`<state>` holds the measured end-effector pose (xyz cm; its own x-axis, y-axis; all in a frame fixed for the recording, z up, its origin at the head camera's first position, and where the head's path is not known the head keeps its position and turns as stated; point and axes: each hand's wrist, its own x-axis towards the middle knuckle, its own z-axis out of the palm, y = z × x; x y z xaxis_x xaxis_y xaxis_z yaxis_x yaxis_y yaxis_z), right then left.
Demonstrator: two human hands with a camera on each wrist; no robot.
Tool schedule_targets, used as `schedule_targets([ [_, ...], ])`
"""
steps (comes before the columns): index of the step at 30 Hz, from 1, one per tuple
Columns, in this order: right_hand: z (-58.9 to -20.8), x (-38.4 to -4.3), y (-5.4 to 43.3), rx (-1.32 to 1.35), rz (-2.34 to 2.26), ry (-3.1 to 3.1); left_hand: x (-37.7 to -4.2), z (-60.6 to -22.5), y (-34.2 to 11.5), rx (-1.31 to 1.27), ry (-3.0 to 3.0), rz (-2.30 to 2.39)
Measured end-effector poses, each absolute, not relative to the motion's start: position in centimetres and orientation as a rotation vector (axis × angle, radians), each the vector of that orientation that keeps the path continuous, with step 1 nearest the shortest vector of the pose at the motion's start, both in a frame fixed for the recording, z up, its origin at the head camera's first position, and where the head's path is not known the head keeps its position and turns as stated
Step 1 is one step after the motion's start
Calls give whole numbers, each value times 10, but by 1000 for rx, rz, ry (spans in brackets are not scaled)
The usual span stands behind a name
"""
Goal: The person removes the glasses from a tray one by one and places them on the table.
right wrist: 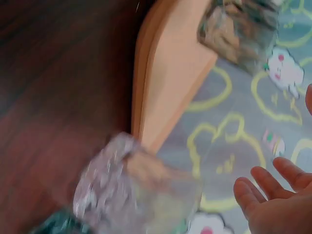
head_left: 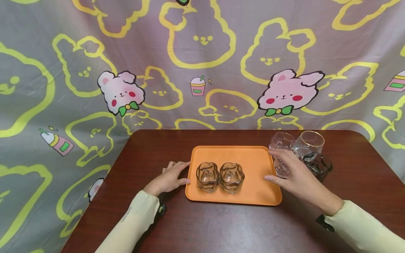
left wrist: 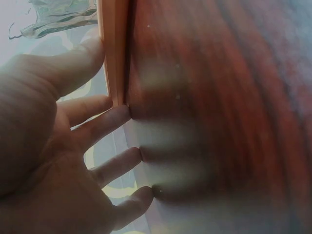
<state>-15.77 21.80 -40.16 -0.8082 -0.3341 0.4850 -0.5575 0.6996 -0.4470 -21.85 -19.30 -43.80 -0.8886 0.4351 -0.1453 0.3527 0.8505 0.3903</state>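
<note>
On the orange tray (head_left: 253, 154) two smoky wavy glasses stand side by side, a left glass (head_left: 207, 180) and a right glass (head_left: 232, 180). My left hand (head_left: 167, 178) is at the tray's left edge, with fingers spread and fingertips touching the rim (left wrist: 117, 53) in the left wrist view. Over the tray's right edge is my right hand (head_left: 295, 174), thumb and fingers apart and nothing held. Beside it stand pinkish textured glasses (head_left: 281, 138), partly hidden by the hand. In the right wrist view a pinkish glass (right wrist: 107, 190) is blurred near the tray's corner.
Behind the right hand stand a clear gold-rimmed glass (head_left: 311, 140) and a dark wavy glass (head_left: 321, 167), close together. Everything rests on a dark reddish-brown table (head_left: 221, 225). A grey curtain (head_left: 196, 112) with yellow rabbit outlines hangs along the table's back edge.
</note>
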Motion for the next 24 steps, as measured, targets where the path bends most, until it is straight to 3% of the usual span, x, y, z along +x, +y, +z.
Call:
schedule_targets([
  [12,-414,-168,161,929,924,-2588,-219,-441,-193,600,2801,527],
  [24,-418,-175,140,934,974,-2615,-220,-441,-195,613,2799,533],
])
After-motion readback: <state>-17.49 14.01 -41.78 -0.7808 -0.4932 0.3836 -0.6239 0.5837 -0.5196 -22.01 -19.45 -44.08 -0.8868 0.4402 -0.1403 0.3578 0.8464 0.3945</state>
